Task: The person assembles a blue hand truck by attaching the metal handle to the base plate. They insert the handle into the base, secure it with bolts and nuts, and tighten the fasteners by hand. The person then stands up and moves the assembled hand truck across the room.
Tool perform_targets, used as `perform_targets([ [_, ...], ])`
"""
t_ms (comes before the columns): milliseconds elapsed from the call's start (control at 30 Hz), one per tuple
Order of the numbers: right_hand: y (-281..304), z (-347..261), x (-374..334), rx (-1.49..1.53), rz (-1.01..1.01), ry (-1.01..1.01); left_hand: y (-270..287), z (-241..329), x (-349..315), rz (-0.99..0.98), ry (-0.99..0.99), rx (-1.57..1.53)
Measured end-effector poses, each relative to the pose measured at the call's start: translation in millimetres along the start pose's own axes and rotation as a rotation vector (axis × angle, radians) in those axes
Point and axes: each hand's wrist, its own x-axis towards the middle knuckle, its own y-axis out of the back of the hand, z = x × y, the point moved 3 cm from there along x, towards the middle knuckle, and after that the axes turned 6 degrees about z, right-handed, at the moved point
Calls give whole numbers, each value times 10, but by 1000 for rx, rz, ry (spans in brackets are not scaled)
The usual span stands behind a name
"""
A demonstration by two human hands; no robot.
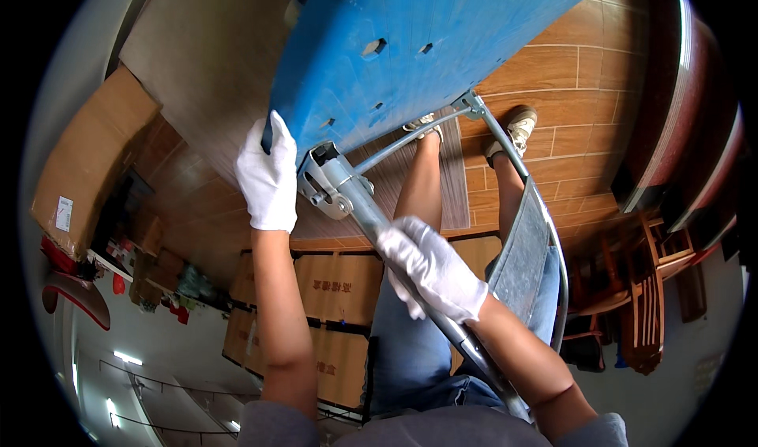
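Note:
A large blue board with several small holes stands tilted in front of me. My left hand, in a white glove, is closed on its near left corner. Beside that hand, a metal bracket joins the board to a bent metal tube frame. My right hand, also gloved in white, is wrapped round the frame's left tube; some fingers are hidden under it. A grey metal plate spans part of the frame near my leg. The frame's other side meets the board at a second bracket.
Brown cardboard boxes lie behind my legs, and a big carton stands at the left. Wooden chairs are at the right, near dark red panels. My feet are on a wood-look tiled floor.

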Motion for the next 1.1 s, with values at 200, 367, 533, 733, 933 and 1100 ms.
perform_targets([
  [200, -40, -308, 445, -216, 545, 586, -40, 80, 21, 187, 8, -97],
  [367, -140, -471, 727, -121, 263, 358, -12, 76, 43, 143, 9, -64],
  [533, -196, -457, 893, 5, 238, 345, -50, 103, 32, 229, -12, -109],
  [733, -181, -407, 1009, -51, 232, 332, 25, 159, -8, 94, -70, -30],
  [933, -181, -586, 943, -142, 82, 283, 60, 100, 11, 71, -86, 23],
  [1100, -156, -668, 1075, -184, -19, 316, 37, 120, 18, 68, -62, -4],
])
